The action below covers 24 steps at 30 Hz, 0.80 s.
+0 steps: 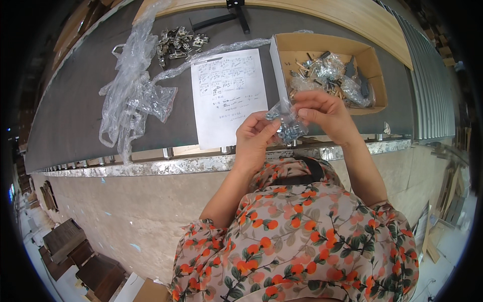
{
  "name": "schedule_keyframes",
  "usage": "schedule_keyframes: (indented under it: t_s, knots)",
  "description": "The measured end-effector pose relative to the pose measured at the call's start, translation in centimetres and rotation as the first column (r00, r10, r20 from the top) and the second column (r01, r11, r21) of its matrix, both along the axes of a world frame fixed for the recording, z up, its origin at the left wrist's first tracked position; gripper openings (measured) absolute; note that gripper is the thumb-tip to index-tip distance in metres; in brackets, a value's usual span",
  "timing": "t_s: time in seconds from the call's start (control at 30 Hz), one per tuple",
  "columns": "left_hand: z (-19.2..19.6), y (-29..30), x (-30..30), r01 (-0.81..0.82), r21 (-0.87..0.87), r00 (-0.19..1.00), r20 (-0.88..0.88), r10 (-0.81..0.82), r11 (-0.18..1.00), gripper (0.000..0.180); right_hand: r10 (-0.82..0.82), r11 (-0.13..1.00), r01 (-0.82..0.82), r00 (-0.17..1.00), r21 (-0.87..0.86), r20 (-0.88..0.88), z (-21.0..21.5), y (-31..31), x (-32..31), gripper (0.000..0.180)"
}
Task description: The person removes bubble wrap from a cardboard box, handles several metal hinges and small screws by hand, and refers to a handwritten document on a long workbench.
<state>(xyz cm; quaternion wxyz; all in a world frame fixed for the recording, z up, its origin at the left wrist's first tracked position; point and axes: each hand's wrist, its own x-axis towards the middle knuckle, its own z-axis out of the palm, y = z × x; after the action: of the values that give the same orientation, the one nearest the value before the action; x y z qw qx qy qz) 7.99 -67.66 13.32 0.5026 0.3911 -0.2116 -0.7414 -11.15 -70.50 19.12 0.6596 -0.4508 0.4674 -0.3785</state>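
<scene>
Both my hands hold one small clear plastic bag of metal screws [288, 127] over the near edge of the dark grey conveyor belt [75, 110]. My left hand [254, 138] grips the bag's lower left side. My right hand [324, 113] pinches its top from the right. A white instruction sheet [229, 95] lies flat on the belt just left of my hands. Beyond my right hand stands an open cardboard box [375, 63] holding more small bags of hardware.
Crumpled clear plastic bags [131, 95] lie on the belt's left part. A pile of metal hinges [178, 43] sits at the far side, with a black bracket [236, 15] behind it. Rollers and a metal rail [176, 163] edge the belt; dark wooden pieces [75, 251] lie on the floor.
</scene>
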Motion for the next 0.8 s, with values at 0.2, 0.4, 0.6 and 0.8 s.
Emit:
schedule_keyframes:
  t_s: [0.2,0.4,0.6,0.8]
  knots:
    - [-0.2,-0.2,0.4,-0.036,0.006,0.999,-0.024,0.036,0.999,0.015,0.072,0.997,-0.072,0.996,0.002,-0.054,-1.1,0.7,0.5,0.025]
    - [-0.2,-0.1,0.4,-0.024,0.039,0.990,-0.137,0.030,0.999,0.015,-0.014,0.998,0.009,0.997,-0.063,-0.074,-1.2,0.7,0.8,0.014]
    - [-0.3,-0.3,0.2,0.000,0.099,0.976,-0.218,0.021,0.995,0.010,-0.088,0.992,0.079,0.992,-0.102,-0.090,-1.6,0.9,1.1,0.014]
    - [-0.7,0.1,0.2,0.014,0.180,0.957,-0.288,0.039,0.984,0.007,-0.148,0.973,0.086,0.944,-0.212,-0.296,-1.1,0.9,1.6,0.012]
